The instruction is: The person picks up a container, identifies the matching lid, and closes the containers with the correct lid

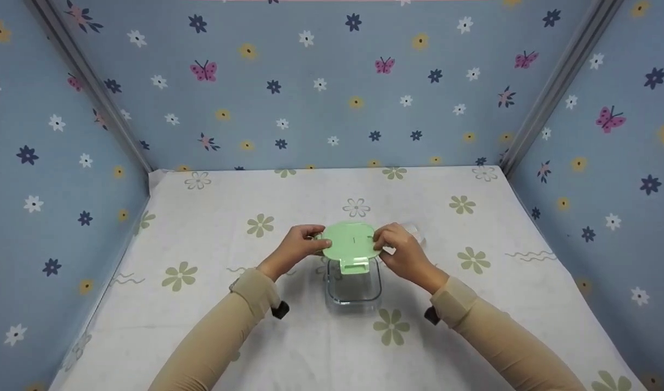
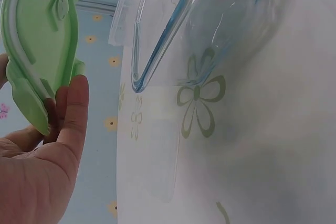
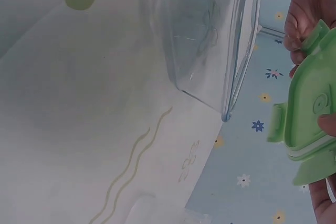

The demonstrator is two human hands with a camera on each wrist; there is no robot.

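Observation:
Both hands hold a light green snap-on lid (image 1: 349, 240) up in the air, its inner side with a pale seal showing in the wrist views. My left hand (image 1: 305, 241) pinches the lid's left end between thumb and fingers. At the opposite end, my right hand (image 1: 401, 251) grips the edge with bent fingers. Beneath and nearer to me stands a clear glass container (image 1: 355, 298), upright on the table, its rim uncovered. A gap separates lid and glass in the left wrist view, where the lid's inner side (image 2: 44, 30) is tilted.
A small clear object (image 1: 414, 232) sits behind the right hand, partly hidden. Faint in the left wrist view, a flat transparent piece (image 2: 157, 161) lies on the cloth. White flowered cloth (image 1: 212, 326) covers the table; blue patterned walls (image 1: 321, 108) enclose it.

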